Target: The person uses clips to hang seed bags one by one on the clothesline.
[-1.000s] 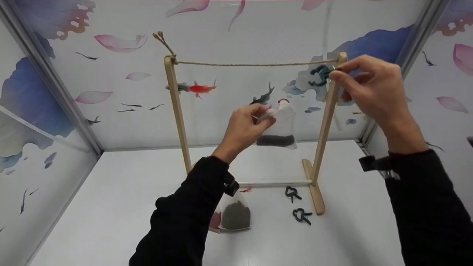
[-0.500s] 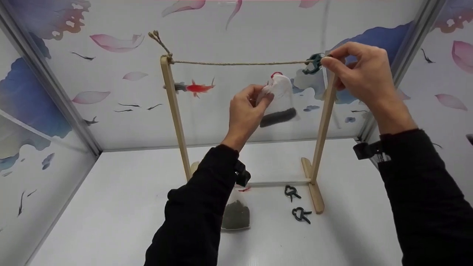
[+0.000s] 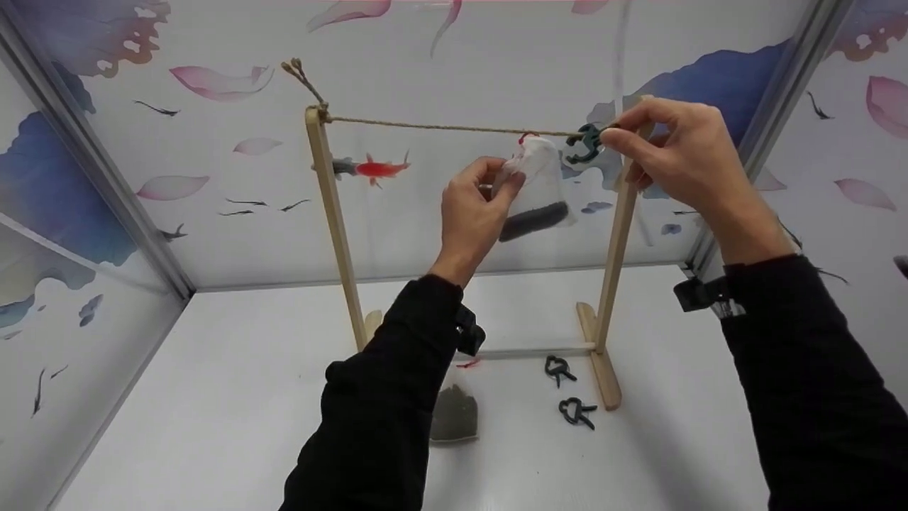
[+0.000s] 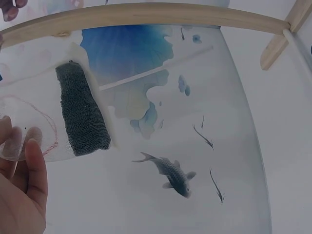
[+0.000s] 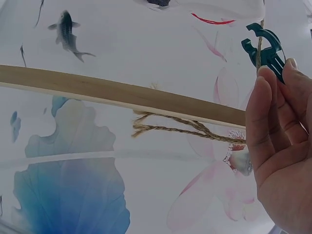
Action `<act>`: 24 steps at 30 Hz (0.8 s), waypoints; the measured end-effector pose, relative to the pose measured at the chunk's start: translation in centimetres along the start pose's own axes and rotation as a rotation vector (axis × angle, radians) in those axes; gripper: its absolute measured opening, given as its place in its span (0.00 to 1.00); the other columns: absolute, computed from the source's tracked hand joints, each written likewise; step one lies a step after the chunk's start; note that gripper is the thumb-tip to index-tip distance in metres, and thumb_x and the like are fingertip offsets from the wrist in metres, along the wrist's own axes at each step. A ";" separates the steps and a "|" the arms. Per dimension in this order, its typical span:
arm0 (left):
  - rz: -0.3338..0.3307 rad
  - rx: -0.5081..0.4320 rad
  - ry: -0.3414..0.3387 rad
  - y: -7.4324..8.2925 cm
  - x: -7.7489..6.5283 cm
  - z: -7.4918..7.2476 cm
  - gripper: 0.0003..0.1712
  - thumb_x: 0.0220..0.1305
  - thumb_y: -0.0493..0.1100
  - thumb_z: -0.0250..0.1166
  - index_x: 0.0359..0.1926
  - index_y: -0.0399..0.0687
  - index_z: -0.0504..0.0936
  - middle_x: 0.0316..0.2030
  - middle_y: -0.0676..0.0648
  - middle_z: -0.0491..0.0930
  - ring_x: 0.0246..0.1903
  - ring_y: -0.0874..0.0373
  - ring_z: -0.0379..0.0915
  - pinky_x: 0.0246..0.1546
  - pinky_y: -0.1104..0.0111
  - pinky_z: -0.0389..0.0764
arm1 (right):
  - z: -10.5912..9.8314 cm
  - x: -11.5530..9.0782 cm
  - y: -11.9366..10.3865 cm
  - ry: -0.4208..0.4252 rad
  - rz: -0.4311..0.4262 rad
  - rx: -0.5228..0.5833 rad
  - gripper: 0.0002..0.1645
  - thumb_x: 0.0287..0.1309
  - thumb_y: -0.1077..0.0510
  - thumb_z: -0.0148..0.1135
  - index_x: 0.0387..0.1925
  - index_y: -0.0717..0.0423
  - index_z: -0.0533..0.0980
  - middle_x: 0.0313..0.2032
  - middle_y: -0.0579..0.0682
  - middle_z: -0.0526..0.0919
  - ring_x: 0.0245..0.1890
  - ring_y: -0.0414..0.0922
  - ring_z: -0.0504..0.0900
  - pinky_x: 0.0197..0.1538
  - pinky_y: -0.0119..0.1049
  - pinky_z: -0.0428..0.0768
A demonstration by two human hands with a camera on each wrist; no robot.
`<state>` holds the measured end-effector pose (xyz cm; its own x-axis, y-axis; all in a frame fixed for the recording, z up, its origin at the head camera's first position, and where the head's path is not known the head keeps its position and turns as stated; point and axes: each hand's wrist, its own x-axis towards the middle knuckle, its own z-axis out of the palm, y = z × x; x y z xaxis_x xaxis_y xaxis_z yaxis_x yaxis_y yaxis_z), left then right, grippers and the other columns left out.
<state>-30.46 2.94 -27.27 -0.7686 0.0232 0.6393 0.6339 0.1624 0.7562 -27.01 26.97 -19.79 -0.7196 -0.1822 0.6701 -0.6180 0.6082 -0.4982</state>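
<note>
Green and small, the clip (image 3: 586,144) was pinched by the right hand (image 3: 681,145) at the rope (image 3: 425,127), while the left hand (image 3: 475,211) pinched the white bag (image 3: 543,177) (dark stuff (image 3: 535,221) inside) close by, and a loose pinch could drop it.

White mesh sachet (image 3: 545,177) in left hand (image 3: 472,209), green clip (image 3: 586,144) in right hand (image 3: 684,149).
Sachet tilted, dark fill (image 3: 535,220) at bottom; clip jaws parted.

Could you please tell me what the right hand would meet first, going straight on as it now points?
Probably the mesh bag in the left hand, past the green clip the right hand pinches, though depth is unclear.
</note>
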 end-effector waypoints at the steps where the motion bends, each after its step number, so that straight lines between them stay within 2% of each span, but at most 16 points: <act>1: 0.002 -0.004 0.001 0.1 0.0 0.0 0.10 0.67 0.41 0.70 0.45 0.41 0.85 0.36 0.49 0.85 0.30 0.58 0.80 0.32 0.70 0.76 | 0.1 0.0 0.0 -0.003 0.006 0.011 0.12 0.66 0.57 0.68 0.44 0.63 0.84 0.30 0.47 0.80 0.18 0.35 0.79 0.28 0.22 0.78; 6: 0.013 -0.027 -0.008 0.4 0.0 0.2 0.09 0.68 0.40 0.69 0.46 0.41 0.85 0.37 0.50 0.84 0.30 0.58 0.79 0.32 0.71 0.74 | 0.6 0.0 -0.4 -0.014 0.042 0.021 0.14 0.65 0.54 0.69 0.44 0.61 0.85 0.29 0.45 0.81 0.17 0.37 0.80 0.26 0.23 0.78; 11: 0.021 -0.074 -0.064 0.7 0.0 0.5 0.10 0.70 0.38 0.66 0.49 0.41 0.85 0.36 0.49 0.83 0.27 0.58 0.74 0.29 0.71 0.69 | 0.8 0.0 -0.4 -0.005 0.038 0.008 0.14 0.66 0.54 0.68 0.44 0.61 0.85 0.28 0.44 0.82 0.16 0.37 0.79 0.24 0.23 0.77; 15: 0.019 -0.133 -0.113 0.8 0.1 0.4 0.10 0.70 0.35 0.65 0.50 0.39 0.84 0.36 0.48 0.83 0.26 0.60 0.69 0.29 0.71 0.68 | 0.8 -0.1 -0.2 -0.003 0.024 0.025 0.14 0.66 0.55 0.68 0.45 0.62 0.84 0.28 0.43 0.82 0.16 0.36 0.80 0.25 0.23 0.77; 24: -0.030 -0.224 -0.200 0.7 0.0 0.1 0.09 0.71 0.34 0.64 0.51 0.37 0.81 0.42 0.44 0.84 0.39 0.57 0.80 0.43 0.69 0.78 | 0.7 -0.3 0.0 -0.040 0.036 0.082 0.16 0.67 0.55 0.67 0.48 0.63 0.83 0.30 0.44 0.83 0.19 0.38 0.82 0.27 0.24 0.79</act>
<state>-30.06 3.18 -26.72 -0.7750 0.2187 0.5930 0.5969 -0.0553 0.8004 -26.99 26.48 -20.40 -0.7527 -0.1929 0.6295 -0.6143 0.5496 -0.5662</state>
